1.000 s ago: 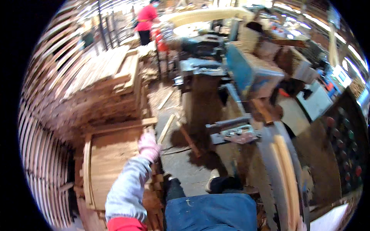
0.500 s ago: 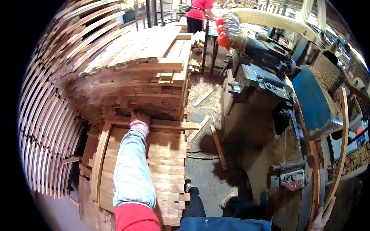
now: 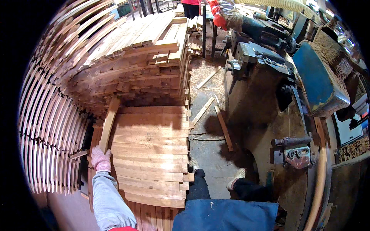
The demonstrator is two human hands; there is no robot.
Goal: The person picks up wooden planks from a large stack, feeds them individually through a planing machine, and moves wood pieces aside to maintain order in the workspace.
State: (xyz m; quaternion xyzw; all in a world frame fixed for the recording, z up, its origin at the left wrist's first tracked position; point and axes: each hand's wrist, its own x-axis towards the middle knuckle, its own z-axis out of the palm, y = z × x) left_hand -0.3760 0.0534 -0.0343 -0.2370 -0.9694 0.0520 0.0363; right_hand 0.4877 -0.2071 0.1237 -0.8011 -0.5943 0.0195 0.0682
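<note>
The wooden strip (image 3: 109,119) lies straight ahead of my left hand (image 3: 101,159), running away from me with its far end leaning a little right, toward the tall pile of boards (image 3: 127,86). Its long axis crosses the flat row of slats (image 3: 150,148), along their left ends, so any shift of it seems to hinge on my hold at this nearer part. My gloved fingers wrap its left side and my thumb sits on its right, so I take it as grasped; whether it is lifted off the slats I cannot tell. My left hand is clearly the nearer one; my right hand is out of view, and I cannot tell what it does. Half a second ago my left hand was at the far end of the row, on a strip laid crosswise there; that crosswise piece is gone from the spot, and my hand is now back at the left edge. The curved strip my right hand was holding up no longer stands raised; a long strip (image 3: 320,173) runs low along the machine (image 3: 296,152).
</note>
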